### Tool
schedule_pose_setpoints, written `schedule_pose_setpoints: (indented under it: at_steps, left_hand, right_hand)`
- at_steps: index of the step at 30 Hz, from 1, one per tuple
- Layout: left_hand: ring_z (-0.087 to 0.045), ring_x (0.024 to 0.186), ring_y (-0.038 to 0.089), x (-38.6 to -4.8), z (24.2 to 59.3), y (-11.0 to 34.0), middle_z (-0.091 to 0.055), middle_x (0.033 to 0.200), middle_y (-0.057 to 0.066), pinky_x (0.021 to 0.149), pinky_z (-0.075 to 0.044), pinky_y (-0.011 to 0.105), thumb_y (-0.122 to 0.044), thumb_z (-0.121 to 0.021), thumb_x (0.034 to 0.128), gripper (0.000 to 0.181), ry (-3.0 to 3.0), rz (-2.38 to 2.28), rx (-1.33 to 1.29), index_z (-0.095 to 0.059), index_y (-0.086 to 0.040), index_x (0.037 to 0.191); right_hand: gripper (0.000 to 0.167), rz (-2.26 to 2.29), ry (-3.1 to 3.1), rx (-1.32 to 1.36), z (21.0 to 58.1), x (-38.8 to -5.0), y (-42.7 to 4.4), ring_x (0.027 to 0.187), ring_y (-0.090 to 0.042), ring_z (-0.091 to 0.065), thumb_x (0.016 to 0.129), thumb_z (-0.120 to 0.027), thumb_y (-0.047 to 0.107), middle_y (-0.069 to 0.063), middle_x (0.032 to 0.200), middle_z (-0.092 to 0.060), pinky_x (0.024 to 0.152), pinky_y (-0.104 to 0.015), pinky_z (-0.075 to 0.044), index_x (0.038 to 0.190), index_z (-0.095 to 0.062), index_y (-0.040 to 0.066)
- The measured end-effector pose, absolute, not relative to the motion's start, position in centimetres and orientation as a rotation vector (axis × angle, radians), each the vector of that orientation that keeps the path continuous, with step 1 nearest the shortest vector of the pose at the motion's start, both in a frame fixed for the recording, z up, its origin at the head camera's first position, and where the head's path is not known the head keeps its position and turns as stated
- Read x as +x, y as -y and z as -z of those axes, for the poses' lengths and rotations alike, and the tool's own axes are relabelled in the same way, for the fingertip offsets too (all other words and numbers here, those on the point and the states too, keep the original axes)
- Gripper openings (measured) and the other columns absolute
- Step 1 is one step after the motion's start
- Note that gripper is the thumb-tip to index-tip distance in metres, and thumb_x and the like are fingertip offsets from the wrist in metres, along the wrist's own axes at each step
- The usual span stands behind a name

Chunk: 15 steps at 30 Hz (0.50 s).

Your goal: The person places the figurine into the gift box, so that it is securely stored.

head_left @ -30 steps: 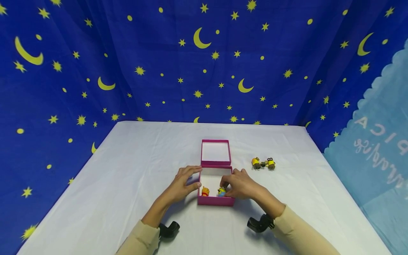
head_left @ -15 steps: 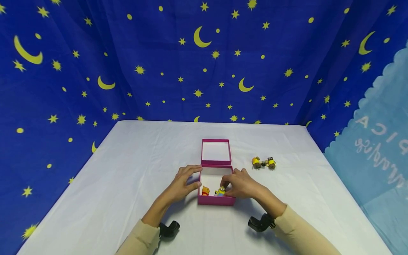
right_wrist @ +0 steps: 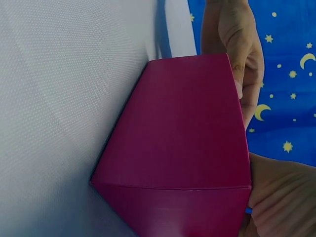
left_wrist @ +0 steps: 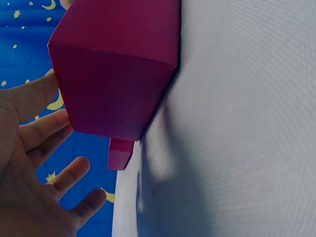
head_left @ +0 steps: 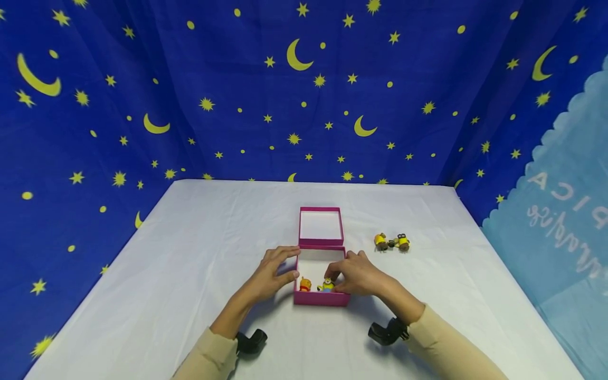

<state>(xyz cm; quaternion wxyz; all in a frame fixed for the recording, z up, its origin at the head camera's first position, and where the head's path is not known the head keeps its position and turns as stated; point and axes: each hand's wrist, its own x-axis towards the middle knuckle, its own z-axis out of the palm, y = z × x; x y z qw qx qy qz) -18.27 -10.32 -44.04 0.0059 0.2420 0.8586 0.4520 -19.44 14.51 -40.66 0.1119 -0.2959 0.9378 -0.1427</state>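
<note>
A magenta box (head_left: pixel 321 299) with a white inside stands on the white table. In its front left corner sits an orange figure with a red band (head_left: pixel 305 285). My right hand (head_left: pixel 359 274) reaches over the box's right wall and pinches a yellow and blue figure (head_left: pixel 326 285) near the front right. In the right wrist view the box wall (right_wrist: pixel 173 123) hides that hand's fingertips. My left hand (head_left: pixel 271 275) touches the left rim with thumb and fingertips; the left wrist view shows its spread fingers (left_wrist: pixel 42 131) against the box (left_wrist: pixel 111 89).
Directly behind the box lies a magenta lid (head_left: pixel 321 241), its white inside up. Several small pieces lie at the right, among them a yellow and brown figure (head_left: pixel 381 242) and another with dark goggles (head_left: pixel 402 243). A blue starry cloth (head_left: pixel 237 132) hangs behind the table.
The yellow and blue figure has turned and shifted slightly left in my right hand, and its goggled face now shows. My left hand has stayed at the rim.
</note>
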Motion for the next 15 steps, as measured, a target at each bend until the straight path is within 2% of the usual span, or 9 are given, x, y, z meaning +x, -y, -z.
schedule_pose_setpoints:
  at_steps: [15]
  left_hand:
    - [-0.035,0.128,0.026,-18.13,43.89,10.31,-0.046,0.142,0.001,0.102,-0.032,0.051,-0.021,-0.065,0.0885,0.051,-2.692,-1.417,0.756,-0.050,-0.008,0.135]
  right_hand:
    - [0.027,0.438,-2.708,-0.872,40.59,-19.48,-14.43,0.086,-0.013,-0.045,0.076,-0.077,0.022,0.008,0.094,-0.074,0.075,-0.036,-0.028,0.102,-0.072,0.023]
